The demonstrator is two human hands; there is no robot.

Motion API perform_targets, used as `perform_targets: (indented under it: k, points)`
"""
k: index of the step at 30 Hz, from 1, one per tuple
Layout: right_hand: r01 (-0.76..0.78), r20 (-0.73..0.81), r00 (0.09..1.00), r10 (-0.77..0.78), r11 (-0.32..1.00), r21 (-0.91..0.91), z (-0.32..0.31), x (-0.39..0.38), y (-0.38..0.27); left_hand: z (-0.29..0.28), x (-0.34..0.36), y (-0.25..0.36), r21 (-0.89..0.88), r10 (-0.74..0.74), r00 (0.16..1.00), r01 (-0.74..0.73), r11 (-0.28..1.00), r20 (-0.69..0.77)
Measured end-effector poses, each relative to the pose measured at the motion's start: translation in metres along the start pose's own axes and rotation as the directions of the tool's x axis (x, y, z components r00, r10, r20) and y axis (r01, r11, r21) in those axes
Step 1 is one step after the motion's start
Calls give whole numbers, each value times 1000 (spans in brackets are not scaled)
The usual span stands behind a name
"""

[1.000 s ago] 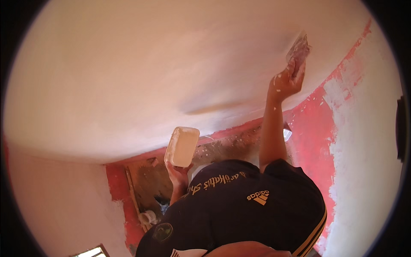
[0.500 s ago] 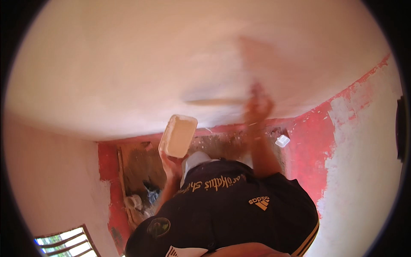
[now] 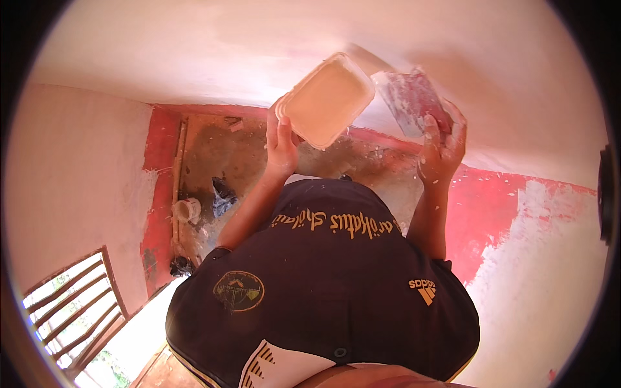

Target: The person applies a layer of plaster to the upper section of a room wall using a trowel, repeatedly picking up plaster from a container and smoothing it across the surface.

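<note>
My left hand point(image 3: 283, 143) is closed round the lower left end of a rectangular cream plastic tub point(image 3: 330, 100), its thumb over the ridged edge. The tub is tilted, and its smooth pale face is toward me; whether that is filling or bare plastic I cannot tell. In my right hand point(image 3: 443, 147) is a flat, wide putty scraper point(image 3: 415, 102), reddish and smeared with white paste. The scraper's left edge is close beside the tub's right corner. Both are raised in front of the pale wall point(image 3: 220, 71). White specks dot my right hand and wrist.
A red band point(image 3: 482, 207) runs along the lower walls, partly covered with white on the right. On the stained floor point(image 3: 226, 152) lie a white bucket point(image 3: 187, 210) and a dark and blue plastic bag point(image 3: 223, 197). A barred window point(image 3: 81, 310) is at lower left.
My right hand has come away from its blurred position at the wall, and its scraper is now beside the tub. My left hand has lifted the tub up and to the right, tilting it further.
</note>
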State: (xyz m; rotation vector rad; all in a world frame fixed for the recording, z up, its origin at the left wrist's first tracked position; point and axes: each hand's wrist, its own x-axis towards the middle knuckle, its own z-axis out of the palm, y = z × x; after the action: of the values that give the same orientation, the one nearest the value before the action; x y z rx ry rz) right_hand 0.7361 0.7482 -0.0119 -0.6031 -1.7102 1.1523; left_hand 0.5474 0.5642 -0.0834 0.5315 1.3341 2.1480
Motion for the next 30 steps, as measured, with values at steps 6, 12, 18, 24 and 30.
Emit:
perform_targets:
  k: [6,12,18,24,30]
  points:
    - [49,136,991,1,929,-366,140,4,-49,-113,30,56,208,156,967,-198,958,203]
    - [178,202,976,-83,835,-520,331,-29,-104,-267,62,159,255,233,922,-316,914,310]
    - [125,179,983,-34,844,-521,438,-61,-136,-363,78,210,276,225,908,-331,902,353]
    - [127,218,976,-21,865,-485,472,-90,-143,-384,73,214,254,201,920,-294,921,335]
    - [34,262,960,99,886,-463,492,-108,-150,-394,71,214,363,97,935,-226,904,341]
